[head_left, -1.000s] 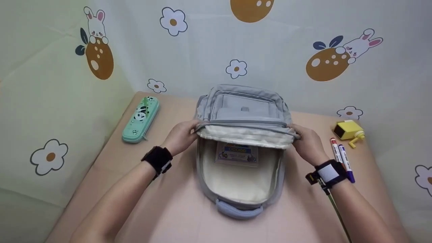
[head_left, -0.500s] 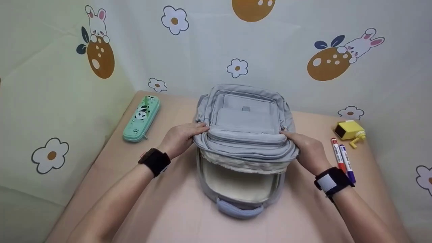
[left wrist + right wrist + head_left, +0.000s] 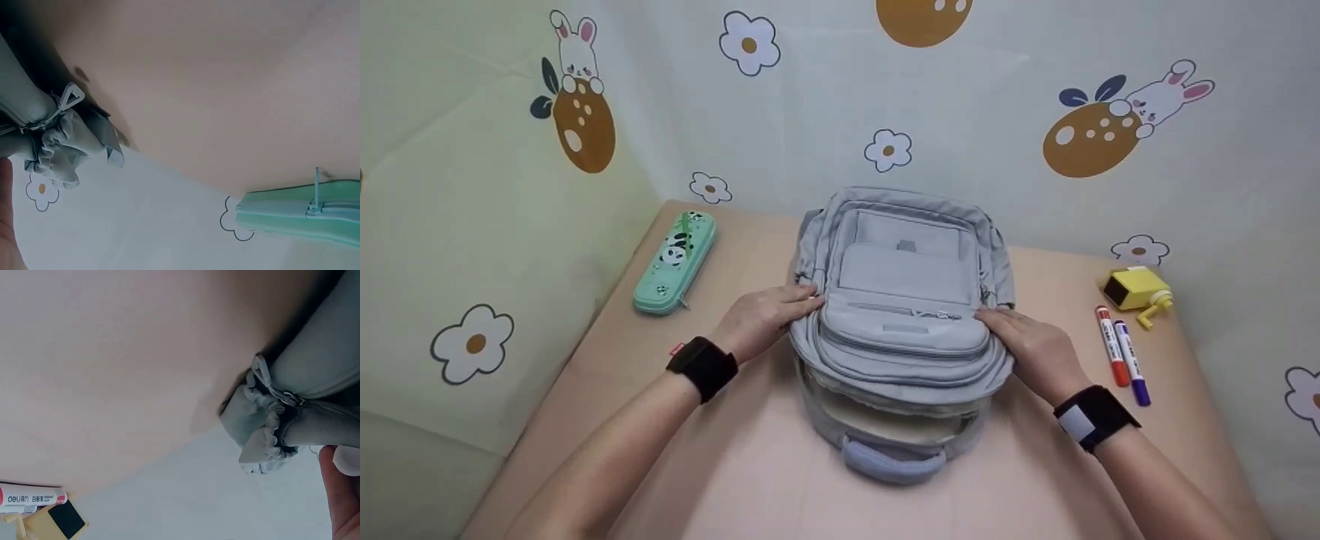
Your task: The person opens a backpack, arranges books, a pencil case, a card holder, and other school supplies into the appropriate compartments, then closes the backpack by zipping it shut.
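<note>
A grey backpack [image 3: 911,277] lies at the middle of the table, its top handle [image 3: 892,461] toward me. Its front panel is partly lowered over the main compartment; a gap with pale lining [image 3: 885,420] shows above the handle. My left hand [image 3: 754,322] holds the panel's left side, digits reaching onto the front. On the opposite side my right hand [image 3: 1039,349] holds the panel likewise. Some fingers of both hands are hidden by the fabric. The wrist views show the bag's zipper pull [image 3: 70,97] and gathered side pocket [image 3: 256,424]. The compartment's inside is mostly hidden.
A green panda pencil case [image 3: 675,262] lies at the table's left. Toward the right are a red marker [image 3: 1112,345], a purple marker [image 3: 1132,364] and a yellow pencil sharpener-like box with a crank [image 3: 1136,289]. A patterned cloth backdrop [image 3: 810,112] stands behind.
The backpack's front panel has come down toward me in both hands, narrowing the opening. The box seen inside a second ago is now covered.
</note>
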The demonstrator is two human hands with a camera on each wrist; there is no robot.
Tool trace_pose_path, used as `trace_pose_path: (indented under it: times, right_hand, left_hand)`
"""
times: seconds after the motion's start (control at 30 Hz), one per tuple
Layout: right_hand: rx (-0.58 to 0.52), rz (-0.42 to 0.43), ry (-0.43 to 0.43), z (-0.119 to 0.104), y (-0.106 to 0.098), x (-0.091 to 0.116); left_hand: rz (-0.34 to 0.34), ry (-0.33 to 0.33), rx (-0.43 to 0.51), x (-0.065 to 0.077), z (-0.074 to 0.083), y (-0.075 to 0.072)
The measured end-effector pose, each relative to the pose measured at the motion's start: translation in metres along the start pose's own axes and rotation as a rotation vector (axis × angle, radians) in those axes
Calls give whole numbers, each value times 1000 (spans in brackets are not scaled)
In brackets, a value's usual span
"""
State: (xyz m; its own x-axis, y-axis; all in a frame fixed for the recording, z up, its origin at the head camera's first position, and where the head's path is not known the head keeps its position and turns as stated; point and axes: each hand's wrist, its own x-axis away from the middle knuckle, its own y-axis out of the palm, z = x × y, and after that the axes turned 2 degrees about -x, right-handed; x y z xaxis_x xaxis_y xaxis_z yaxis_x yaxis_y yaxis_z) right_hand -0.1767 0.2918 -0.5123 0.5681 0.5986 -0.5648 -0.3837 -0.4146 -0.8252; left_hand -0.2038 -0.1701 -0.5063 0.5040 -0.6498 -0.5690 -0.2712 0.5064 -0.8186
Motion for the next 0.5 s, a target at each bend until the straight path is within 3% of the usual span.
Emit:
trace_pose_path:
  times: [0.17, 0.5]
  right_hand:
    - [27, 5, -51, -1, 5, 4]
    - [40, -33, -86, -2, 10, 10]
  left_hand:
    - [-39, 56, -22, 4, -1, 4]
    - [-213, 120, -118, 7, 1, 3]
